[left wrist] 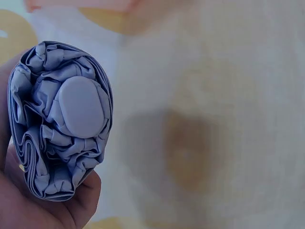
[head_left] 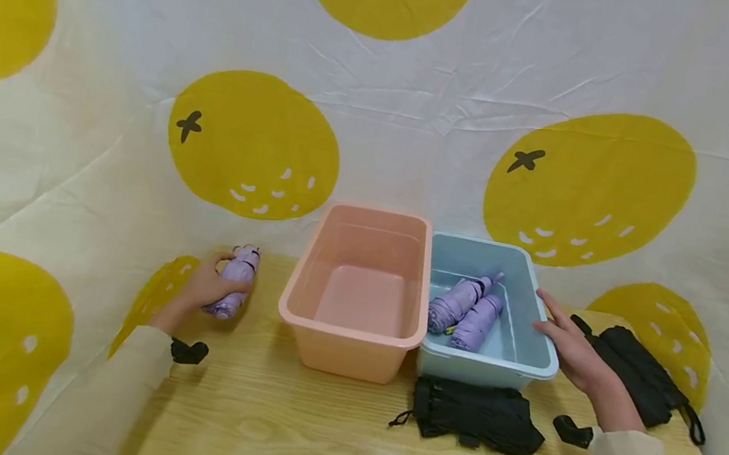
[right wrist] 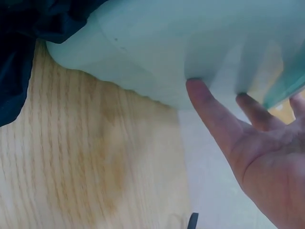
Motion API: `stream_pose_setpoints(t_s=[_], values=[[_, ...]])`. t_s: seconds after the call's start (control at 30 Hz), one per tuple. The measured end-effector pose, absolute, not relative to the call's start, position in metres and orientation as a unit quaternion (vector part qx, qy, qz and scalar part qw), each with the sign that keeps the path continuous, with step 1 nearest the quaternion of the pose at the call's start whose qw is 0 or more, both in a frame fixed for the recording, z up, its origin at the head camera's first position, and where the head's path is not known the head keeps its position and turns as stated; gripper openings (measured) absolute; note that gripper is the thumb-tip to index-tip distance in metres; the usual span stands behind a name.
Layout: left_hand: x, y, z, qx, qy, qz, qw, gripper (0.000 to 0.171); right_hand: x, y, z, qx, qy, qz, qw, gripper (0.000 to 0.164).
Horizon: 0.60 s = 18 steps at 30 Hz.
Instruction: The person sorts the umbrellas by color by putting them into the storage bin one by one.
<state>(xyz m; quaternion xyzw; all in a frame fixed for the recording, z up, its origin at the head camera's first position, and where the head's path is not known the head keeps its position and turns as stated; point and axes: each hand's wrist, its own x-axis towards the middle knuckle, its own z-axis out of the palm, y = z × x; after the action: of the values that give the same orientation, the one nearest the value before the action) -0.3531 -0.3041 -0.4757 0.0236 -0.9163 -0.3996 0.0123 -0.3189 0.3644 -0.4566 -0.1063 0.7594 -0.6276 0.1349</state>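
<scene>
Left hand (head_left: 209, 290), left of centre in head view: fingers curled round purple umbrella (head_left: 244, 269), held just above or on table (head_left: 274, 436), cannot tell which. Right hand (head_left: 574, 352), right of centre: fingers extended, fingertips touching right side of blue bin (head_left: 470, 373). Inside bin: two more purple umbrellas (head_left: 456, 303), side by side. Pink bin (head_left: 348, 354) at frame centre, just beside blue. Black umbrella (head_left: 478, 415) below blue bin; second black umbrella (head_left: 642, 371) at right, near right forearm. Fruit-print cloth (head_left: 391, 152) behind.
</scene>
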Motion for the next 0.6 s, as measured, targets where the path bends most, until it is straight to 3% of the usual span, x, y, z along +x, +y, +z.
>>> stream_pose_setpoints(t_s=[0.4,0.6], values=[[-0.362,-0.294,-0.379,-0.023,-0.906,-0.422,0.021,0.09,-0.317,0.366,-0.459,-0.102,0.773,-0.611,0.133,0.071],[-0.373,-0.268,-0.336,-0.05,-0.901,-0.43,0.03,0.089,-0.318,0.363,-0.462,-0.096,0.782,-0.604,0.121,0.071]])
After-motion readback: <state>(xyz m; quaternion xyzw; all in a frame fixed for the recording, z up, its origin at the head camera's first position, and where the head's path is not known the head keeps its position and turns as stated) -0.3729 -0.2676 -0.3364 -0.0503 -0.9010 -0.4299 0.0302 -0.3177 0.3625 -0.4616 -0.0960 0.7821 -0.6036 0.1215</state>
